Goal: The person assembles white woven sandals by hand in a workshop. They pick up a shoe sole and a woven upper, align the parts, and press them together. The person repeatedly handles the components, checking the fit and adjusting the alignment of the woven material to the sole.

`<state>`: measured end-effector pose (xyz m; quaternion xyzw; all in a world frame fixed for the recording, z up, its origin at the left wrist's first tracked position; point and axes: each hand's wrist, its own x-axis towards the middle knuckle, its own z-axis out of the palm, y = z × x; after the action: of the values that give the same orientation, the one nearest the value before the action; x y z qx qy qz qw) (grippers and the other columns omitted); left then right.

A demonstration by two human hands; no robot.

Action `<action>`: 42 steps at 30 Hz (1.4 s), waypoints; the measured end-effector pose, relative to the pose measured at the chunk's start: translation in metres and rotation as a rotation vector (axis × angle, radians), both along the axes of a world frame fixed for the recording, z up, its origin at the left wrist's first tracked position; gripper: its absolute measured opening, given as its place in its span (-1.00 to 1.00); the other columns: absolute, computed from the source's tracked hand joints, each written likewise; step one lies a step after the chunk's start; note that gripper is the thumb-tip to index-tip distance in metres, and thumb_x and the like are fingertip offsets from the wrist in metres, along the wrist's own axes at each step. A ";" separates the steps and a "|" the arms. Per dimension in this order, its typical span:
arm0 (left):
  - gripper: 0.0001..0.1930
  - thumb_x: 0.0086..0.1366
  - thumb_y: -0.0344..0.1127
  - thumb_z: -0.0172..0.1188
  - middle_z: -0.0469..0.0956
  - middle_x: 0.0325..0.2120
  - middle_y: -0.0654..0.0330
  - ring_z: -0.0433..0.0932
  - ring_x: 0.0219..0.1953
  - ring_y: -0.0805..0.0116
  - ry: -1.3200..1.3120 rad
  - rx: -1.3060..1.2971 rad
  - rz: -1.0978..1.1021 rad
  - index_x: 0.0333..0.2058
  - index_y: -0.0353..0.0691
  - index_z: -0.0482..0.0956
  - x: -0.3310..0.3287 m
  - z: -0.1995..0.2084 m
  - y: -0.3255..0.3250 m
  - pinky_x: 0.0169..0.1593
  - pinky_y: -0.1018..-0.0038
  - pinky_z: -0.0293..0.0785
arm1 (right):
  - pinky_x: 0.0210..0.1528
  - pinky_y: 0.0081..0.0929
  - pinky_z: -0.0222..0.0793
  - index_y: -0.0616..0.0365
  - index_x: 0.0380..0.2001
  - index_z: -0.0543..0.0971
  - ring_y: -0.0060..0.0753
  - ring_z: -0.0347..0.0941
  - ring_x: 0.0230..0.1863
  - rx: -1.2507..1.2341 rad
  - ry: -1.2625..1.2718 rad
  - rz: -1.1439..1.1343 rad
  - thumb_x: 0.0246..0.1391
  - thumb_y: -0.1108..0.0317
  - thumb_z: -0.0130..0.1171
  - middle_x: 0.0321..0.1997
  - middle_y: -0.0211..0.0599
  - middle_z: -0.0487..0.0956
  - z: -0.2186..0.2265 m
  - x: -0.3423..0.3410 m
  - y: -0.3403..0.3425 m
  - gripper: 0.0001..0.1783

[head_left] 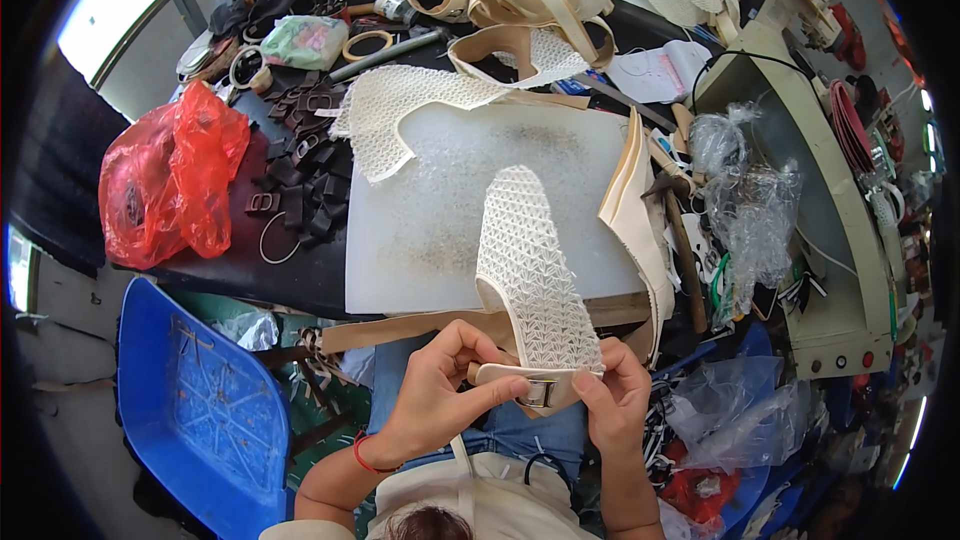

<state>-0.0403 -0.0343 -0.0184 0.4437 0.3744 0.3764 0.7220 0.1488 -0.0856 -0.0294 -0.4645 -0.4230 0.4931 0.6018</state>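
A dark tabletop (300, 275) fills the upper view, with a blue chair (200, 400) below its left edge. On the tabletop lies a white slab (440, 210), scuffed grey in patches, and just left of it a red bag (170, 185) sits crumpled at the edge. A flat mesh piece (400, 110) overlaps the slab's top left corner, and finished cream shoes (520, 0) are heaped behind it. Dark strap bits (300, 170) lie scattered between bag and slab. Over the slab's near edge, above the person's lap, a white lattice upper (530, 270) stands tilted, its narrow end pointing away. A cream strap (510, 375) with a metal buckle (538, 393) runs across its base. The left hand (440, 390) pinches the strap's left end in a clenched grip; the right hand (610, 390) grasps the strap's right end and the upper's lower corner.
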 end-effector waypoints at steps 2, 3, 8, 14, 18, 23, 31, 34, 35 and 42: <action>-0.71 0.07 -0.44 0.33 0.53 -0.39 0.17 0.51 -0.36 0.58 -0.015 0.015 0.002 -0.31 -0.33 0.38 -0.002 -0.001 -0.002 -0.34 0.69 0.45 | -0.20 -0.67 0.25 0.27 -0.31 0.49 -0.63 0.34 -0.28 -0.025 -0.057 0.136 0.01 0.46 0.20 -0.28 -0.36 0.44 0.010 0.003 0.006 -0.83; -0.72 0.07 -0.44 0.33 0.53 -0.40 0.18 0.51 -0.36 0.58 -0.022 0.023 0.003 -0.32 -0.34 0.39 -0.004 -0.002 -0.003 -0.35 0.69 0.45 | -0.22 -0.66 0.25 0.28 -0.29 0.51 -0.61 0.35 -0.29 -0.063 -0.125 0.133 0.00 0.44 0.21 -0.29 -0.34 0.46 0.014 -0.001 0.009 -0.80; -0.74 0.05 -0.38 0.36 0.55 -0.50 0.20 0.50 -0.45 0.61 0.086 0.063 -0.005 -0.41 -0.35 0.45 -0.011 -0.002 -0.003 -0.46 0.70 0.38 | -0.30 -0.59 0.27 0.31 -0.28 0.56 -0.52 0.37 -0.40 -0.143 -0.312 0.077 -0.05 0.38 0.27 -0.40 -0.29 0.51 0.016 -0.012 0.014 -0.73; -0.75 0.05 -0.35 0.36 0.56 -0.54 0.21 0.47 -0.49 0.66 0.141 0.068 0.007 -0.43 -0.34 0.46 -0.016 -0.005 -0.002 -0.52 0.73 0.31 | -0.35 -0.49 0.26 0.29 -0.36 0.59 -0.39 0.36 -0.42 -0.060 -0.443 0.097 -0.07 0.38 0.27 -0.45 -0.25 0.53 0.012 -0.014 0.015 -0.79; -0.75 0.06 -0.34 0.35 0.55 -0.56 0.23 0.45 -0.53 0.66 0.145 0.033 -0.002 -0.41 -0.35 0.47 -0.018 -0.006 -0.001 -0.53 0.74 0.29 | -0.32 -0.51 0.27 0.29 -0.31 0.59 -0.42 0.37 -0.39 -0.076 -0.386 0.144 -0.03 0.37 0.24 -0.37 -0.26 0.55 0.009 -0.015 0.014 -0.77; -0.77 0.13 -0.30 0.29 0.48 -0.41 0.26 0.44 -0.35 0.64 0.041 -0.029 -0.130 -0.32 -0.33 0.53 -0.022 -0.005 0.001 -0.38 0.68 0.34 | -0.23 -0.58 0.31 0.29 -0.20 0.55 -0.52 0.40 -0.30 -0.175 -0.174 0.253 0.05 0.34 0.20 -0.25 -0.30 0.55 0.011 -0.016 0.008 -0.72; -0.69 0.14 -0.34 0.25 0.29 -0.03 0.14 0.28 0.09 0.35 -0.161 0.159 0.335 -0.16 -0.34 0.46 -0.019 0.032 0.005 0.03 0.48 0.29 | -0.06 -0.66 0.31 0.29 0.05 0.33 -0.64 0.40 -0.13 0.028 0.206 0.020 0.07 0.40 0.19 -0.11 -0.33 0.51 0.019 -0.045 0.021 -0.52; -0.64 0.16 -0.35 0.25 0.45 -0.19 0.20 0.45 -0.14 0.45 -0.203 -0.122 0.079 -0.10 -0.36 0.42 -0.027 0.016 -0.006 -0.17 0.57 0.41 | -0.02 -0.63 0.30 0.29 0.05 0.32 -0.62 0.40 -0.10 0.008 0.264 0.014 0.07 0.39 0.20 -0.06 -0.31 0.49 0.013 -0.051 0.023 -0.51; -0.64 0.17 -0.34 0.25 0.48 -0.23 0.22 0.48 -0.20 0.49 -0.160 -0.245 0.016 -0.10 -0.36 0.43 -0.025 0.008 -0.009 -0.23 0.60 0.42 | -0.01 -0.62 0.29 0.29 0.04 0.31 -0.61 0.40 -0.09 -0.007 0.261 0.035 0.06 0.38 0.20 -0.05 -0.31 0.48 0.010 -0.053 0.021 -0.50; -0.66 0.22 -0.36 0.18 0.53 -0.28 0.22 0.47 -0.34 0.63 -0.260 -0.133 0.160 -0.06 -0.38 0.43 -0.021 0.004 -0.011 -0.35 0.67 0.39 | 0.03 -0.52 0.34 0.32 0.04 0.32 -0.49 0.43 -0.03 -0.249 0.136 0.270 -0.04 0.49 0.26 -0.03 -0.20 0.50 0.015 -0.029 0.020 -0.45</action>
<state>-0.0618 -0.0450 -0.0143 0.3114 0.3359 0.4615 0.7598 0.1200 -0.0660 -0.0143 -0.4399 -0.3757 0.6481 0.4953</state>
